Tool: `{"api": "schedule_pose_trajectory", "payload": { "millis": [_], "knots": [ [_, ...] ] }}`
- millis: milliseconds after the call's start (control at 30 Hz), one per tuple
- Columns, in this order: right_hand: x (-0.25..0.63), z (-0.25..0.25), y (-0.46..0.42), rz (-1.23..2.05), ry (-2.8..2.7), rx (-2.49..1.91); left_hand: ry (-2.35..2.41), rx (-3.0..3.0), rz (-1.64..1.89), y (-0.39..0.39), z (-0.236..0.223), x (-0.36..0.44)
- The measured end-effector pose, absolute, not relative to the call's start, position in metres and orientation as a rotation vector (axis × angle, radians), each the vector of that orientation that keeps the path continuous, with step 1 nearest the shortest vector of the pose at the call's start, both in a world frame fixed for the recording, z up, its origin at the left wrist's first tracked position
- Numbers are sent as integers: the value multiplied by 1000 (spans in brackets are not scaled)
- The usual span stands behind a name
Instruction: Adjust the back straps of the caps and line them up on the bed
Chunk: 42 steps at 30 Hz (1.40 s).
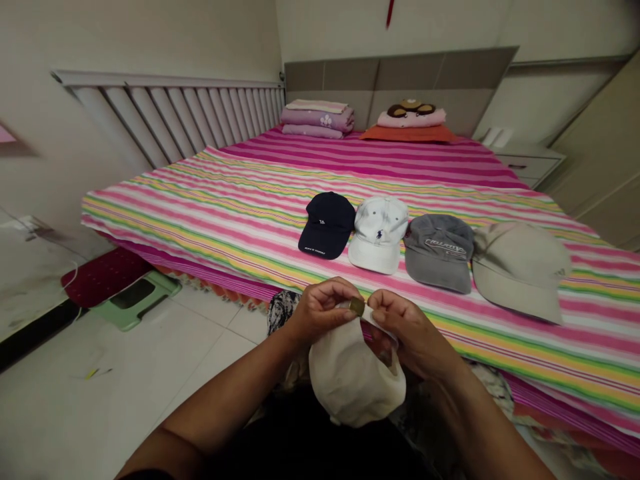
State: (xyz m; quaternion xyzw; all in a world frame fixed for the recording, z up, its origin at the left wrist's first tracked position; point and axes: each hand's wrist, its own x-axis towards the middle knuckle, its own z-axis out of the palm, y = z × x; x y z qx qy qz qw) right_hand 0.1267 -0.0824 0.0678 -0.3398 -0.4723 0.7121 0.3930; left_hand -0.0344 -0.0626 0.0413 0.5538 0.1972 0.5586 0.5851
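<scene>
My left hand (320, 310) and my right hand (403, 330) pinch the back strap of a cream baseball cap (350, 380) in front of my body. The cap hangs crown down below my fingers. A small brass strap buckle (357, 307) shows between my hands, and a white strap end (375, 319) runs into my right fingers. Beyond my hands, several caps lie in a row on the striped bedspread (200, 223): a navy cap (327, 225), a white cap (379, 235), a grey cap (439, 253) and a beige cap (520, 272). None touches my hands.
Folded pink bedding (317, 119) and pillows (410, 130) lie at the headboard (400, 83). A white radiator (170, 117) runs along the left wall. A green stool (133, 300) and a dark red cushion (103, 277) sit on the tiled floor (150, 360), with a nightstand (527, 163) at right.
</scene>
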Motion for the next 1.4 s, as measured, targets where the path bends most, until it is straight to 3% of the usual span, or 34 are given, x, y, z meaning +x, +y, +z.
{"api": "schedule_pose_trajectory", "payload": {
  "millis": [567,900,1133,1400],
  "knots": [
    [137,64,-84,1901,-1168,-995,498,1020,1214,-64,37,-38],
    [128,59,-82,1874,-1153,-950,586,1154,1104,-63,37,-37],
    [130,60,-79,1878,-1165,-978,520,995,982,-59,33,-47],
    [126,74,-78,1754,-1242,-1145,719,1009,679,-48,63,-58]
  ]
}}
